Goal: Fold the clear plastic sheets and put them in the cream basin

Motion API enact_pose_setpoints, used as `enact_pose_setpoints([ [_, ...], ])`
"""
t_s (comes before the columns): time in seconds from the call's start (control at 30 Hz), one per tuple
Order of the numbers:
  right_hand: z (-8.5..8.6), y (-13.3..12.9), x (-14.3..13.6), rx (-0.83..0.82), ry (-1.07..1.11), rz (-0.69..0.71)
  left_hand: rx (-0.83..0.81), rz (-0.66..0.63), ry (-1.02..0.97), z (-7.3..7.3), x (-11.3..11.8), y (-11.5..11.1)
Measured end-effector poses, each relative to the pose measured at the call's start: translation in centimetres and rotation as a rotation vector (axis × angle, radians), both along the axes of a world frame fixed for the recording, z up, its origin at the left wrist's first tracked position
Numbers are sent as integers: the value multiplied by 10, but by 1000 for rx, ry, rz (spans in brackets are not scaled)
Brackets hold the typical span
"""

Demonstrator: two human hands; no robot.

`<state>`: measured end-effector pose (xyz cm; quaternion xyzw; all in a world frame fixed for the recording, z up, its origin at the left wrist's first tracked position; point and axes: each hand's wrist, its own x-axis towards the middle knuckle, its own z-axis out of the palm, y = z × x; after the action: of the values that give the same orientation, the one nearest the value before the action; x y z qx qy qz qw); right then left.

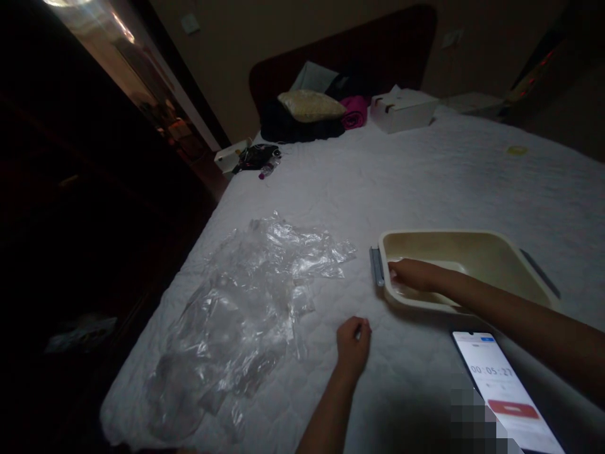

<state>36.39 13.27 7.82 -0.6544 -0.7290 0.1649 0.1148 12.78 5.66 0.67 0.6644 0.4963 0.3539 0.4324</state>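
Observation:
A cream plastic bin (482,252) with grey handles stands on the white quilted bed. My right hand (410,275) reaches into its left end; the fingers are closed around a bit of clear plastic, partly hidden by the dim light. My left hand (353,340) hovers low over the bed between the bin and a heap of crumpled clear plastic bags (255,290). Its fingers are curled together, with nothing seen in them.
A phone (505,391) showing a timer lies in front of the bin. At the headboard are a pillow (312,105), a pink roll (354,111) and a white box (404,110). A dark bundle (259,156) lies at the bed's left edge.

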Motion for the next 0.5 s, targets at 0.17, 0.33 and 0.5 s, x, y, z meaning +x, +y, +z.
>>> enact_pose_setpoints([
  [0.17, 55, -19, -22, 93, -169, -93, 37, 1, -20, 9, 2, -2],
  [0.33, 93, -59, -84, 510, -16, -94, 125, -11, 3, 27, -16, -17],
  [0.5, 35, -104, -156, 505, 92, 11, 382, 79, 143, 32, -71, -43],
])
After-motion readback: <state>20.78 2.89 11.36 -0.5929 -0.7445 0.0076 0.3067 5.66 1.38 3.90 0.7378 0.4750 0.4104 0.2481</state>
